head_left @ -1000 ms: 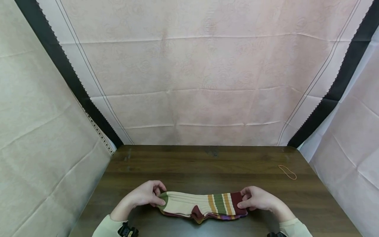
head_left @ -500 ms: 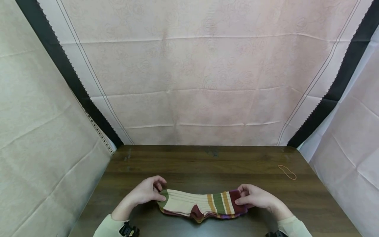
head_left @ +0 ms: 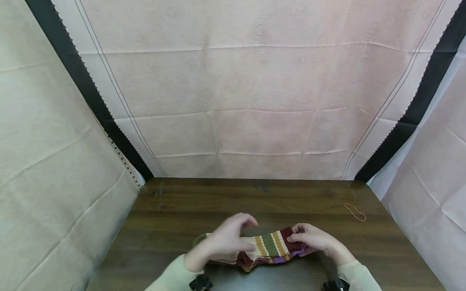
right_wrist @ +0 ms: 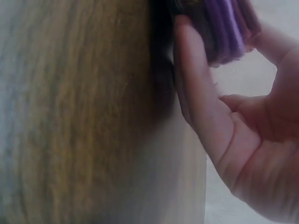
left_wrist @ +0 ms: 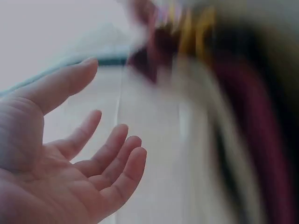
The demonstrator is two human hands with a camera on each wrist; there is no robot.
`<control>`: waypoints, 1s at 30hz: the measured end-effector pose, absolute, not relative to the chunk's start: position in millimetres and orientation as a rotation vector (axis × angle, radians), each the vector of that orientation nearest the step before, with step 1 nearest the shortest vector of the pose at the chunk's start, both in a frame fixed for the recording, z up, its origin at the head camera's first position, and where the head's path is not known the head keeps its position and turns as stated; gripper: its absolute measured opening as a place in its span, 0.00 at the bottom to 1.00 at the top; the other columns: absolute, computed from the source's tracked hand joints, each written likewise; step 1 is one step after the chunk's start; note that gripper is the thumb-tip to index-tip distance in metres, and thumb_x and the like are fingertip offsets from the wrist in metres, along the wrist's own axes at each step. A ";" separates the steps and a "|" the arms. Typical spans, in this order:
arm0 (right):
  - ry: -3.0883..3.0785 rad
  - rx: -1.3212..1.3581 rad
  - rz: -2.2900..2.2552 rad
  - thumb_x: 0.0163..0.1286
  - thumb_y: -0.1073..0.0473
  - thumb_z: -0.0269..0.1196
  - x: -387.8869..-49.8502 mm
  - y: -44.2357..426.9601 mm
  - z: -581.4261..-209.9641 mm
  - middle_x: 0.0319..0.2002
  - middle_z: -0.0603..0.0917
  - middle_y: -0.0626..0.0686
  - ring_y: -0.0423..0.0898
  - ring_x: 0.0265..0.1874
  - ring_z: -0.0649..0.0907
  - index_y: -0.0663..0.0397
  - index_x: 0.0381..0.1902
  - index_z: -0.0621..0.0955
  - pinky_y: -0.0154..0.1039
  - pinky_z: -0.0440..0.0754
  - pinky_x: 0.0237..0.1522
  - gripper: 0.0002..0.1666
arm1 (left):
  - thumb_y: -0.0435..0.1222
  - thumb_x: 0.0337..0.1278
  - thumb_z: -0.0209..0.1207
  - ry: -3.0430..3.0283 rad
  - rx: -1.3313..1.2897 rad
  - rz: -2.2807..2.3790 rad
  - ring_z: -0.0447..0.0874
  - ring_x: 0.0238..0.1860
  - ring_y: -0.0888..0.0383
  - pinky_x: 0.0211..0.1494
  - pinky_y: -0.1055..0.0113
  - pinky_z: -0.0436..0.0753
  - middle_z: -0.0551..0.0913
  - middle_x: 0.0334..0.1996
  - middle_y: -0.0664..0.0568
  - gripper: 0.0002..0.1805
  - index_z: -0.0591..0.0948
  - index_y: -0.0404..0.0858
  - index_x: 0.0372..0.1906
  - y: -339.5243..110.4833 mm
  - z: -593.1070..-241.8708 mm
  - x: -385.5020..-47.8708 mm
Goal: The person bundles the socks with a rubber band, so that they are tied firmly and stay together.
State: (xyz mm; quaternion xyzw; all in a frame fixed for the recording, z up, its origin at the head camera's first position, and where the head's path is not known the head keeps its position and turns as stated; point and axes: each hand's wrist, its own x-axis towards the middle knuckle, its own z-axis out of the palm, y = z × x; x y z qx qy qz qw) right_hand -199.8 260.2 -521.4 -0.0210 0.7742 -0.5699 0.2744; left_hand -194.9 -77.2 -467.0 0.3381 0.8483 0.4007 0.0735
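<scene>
A stack of striped socks lies across the front of the table, cream with green and mustard bands and maroon cuff and heel. Purple edges of lower socks show in the right wrist view. My right hand pinches the cuff end, thumb on top and fingers below. Over the cream part hovers my left hand, hiding much of it in the head view. In the left wrist view the left hand's fingers are spread and loosely bent, holding nothing, apart from the blurred socks.
A thin rubber band lies on the brown wooden table, toward the back right. Pale cloth walls with dark strips rise behind the table and on both sides.
My left hand has let go of the green toe end and moved right, over the socks. The right hand keeps its pinch on the cuff, whose end has risen and tilted slightly.
</scene>
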 end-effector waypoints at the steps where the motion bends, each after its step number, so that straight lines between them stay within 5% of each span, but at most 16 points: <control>1: 2.084 -0.052 -1.535 0.75 0.58 0.66 -201.0 259.8 -521.7 0.42 0.84 0.62 0.51 0.34 0.88 0.66 0.51 0.75 0.47 0.91 0.34 0.17 | 0.40 0.46 0.84 2.530 1.023 1.179 0.82 0.55 0.55 0.61 0.64 0.80 0.83 0.52 0.55 0.31 0.83 0.42 0.57 -64.9 -468.1 -191.5; 6: 2.092 -0.032 -1.548 0.76 0.56 0.66 -205.6 256.1 -521.4 0.39 0.84 0.60 0.49 0.32 0.87 0.65 0.50 0.77 0.45 0.91 0.34 0.17 | 0.42 0.43 0.86 2.578 1.027 1.015 0.79 0.46 0.63 0.51 0.72 0.79 0.80 0.44 0.57 0.33 0.82 0.43 0.55 -19.9 -480.1 -180.4; 20: 2.043 0.019 -1.598 0.76 0.54 0.65 -205.4 255.4 -515.9 0.41 0.84 0.60 0.49 0.31 0.86 0.67 0.55 0.74 0.40 0.90 0.32 0.23 | 0.45 0.24 0.91 2.826 0.861 0.751 0.72 0.43 0.61 0.37 0.65 0.76 0.75 0.40 0.60 0.40 0.76 0.49 0.47 9.1 -503.6 -170.4; 30: 1.942 0.021 -1.674 0.79 0.51 0.63 -207.0 257.7 -516.1 0.43 0.86 0.58 0.51 0.37 0.89 0.64 0.54 0.76 0.44 0.91 0.38 0.20 | 0.49 0.24 0.91 2.891 0.794 0.646 0.72 0.43 0.60 0.37 0.59 0.77 0.75 0.41 0.58 0.44 0.73 0.49 0.48 17.8 -510.1 -173.2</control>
